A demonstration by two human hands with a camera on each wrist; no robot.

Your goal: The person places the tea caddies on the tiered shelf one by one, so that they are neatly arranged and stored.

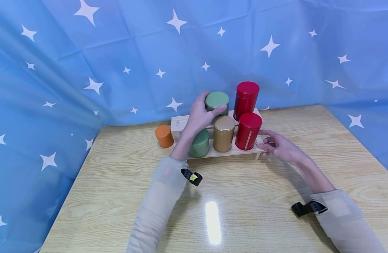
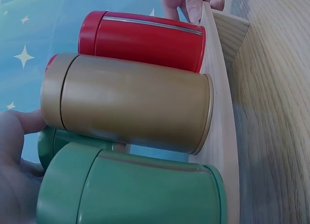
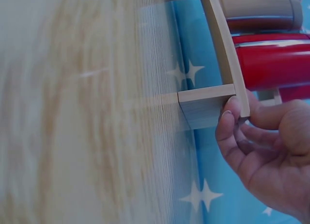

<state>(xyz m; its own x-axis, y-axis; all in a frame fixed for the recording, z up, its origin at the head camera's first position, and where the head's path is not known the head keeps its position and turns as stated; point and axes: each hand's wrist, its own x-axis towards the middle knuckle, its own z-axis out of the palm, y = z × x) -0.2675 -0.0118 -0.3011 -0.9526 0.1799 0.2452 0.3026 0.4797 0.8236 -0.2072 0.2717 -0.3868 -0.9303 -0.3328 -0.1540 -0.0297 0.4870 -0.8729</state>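
My left hand [image 1: 200, 114] grips a green lidded tin [image 1: 217, 99] at the upper tier of a two-step wooden shelf [image 1: 180, 122], its fingers and thumb around the sides. A second green tin [image 1: 199, 144], partly behind my left wrist, stands on the lower step with a gold tin [image 1: 223, 135] and a red tin [image 1: 249, 131]. Another red tin [image 1: 247, 98] stands at the right of the upper tier. At the lower step's right end, my right hand [image 1: 278, 146] pinches the board's edge [image 3: 237, 83] between thumb and fingers, beside the shelf leg [image 3: 206, 107].
A small orange tin [image 1: 164, 136] stands on the wooden table [image 1: 124, 196] just left of the shelf. Behind the table hangs a blue cloth [image 1: 143, 42] with white stars, close to the shelf's back.
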